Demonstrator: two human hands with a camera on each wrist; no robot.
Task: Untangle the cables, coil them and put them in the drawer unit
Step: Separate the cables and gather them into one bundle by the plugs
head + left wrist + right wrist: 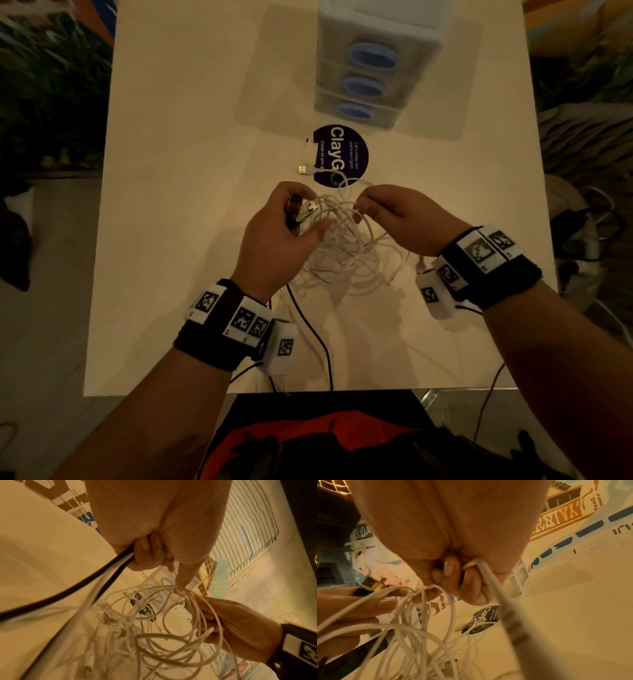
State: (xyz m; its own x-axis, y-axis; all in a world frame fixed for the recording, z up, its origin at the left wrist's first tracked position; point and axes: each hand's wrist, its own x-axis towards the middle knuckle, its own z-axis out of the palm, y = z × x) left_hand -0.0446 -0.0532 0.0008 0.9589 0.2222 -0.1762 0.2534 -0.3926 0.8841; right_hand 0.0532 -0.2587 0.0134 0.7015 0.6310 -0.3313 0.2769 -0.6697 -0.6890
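Above the near middle of the table (pixel 171 240), the tangle of white cables (pixel 346 246) hangs between both hands so loops can be teased apart. Left hand (pixel 277 236) clenches a bundle of plug ends; right hand (pixel 400 219) pinches one strand. Farther off, the drawer unit (pixel 376 68) waits, apparently closed, beyond a dark round sticker (pixel 342 154) and a loose plug (pixel 302 169) lying in the way.

Both forearms reach forward side by side, the left hand (pixel 274 233) curled with its knuckles up, the right hand (pixel 407 219) just beside it, fingers bent and pinched together (each wrist wears a black band).
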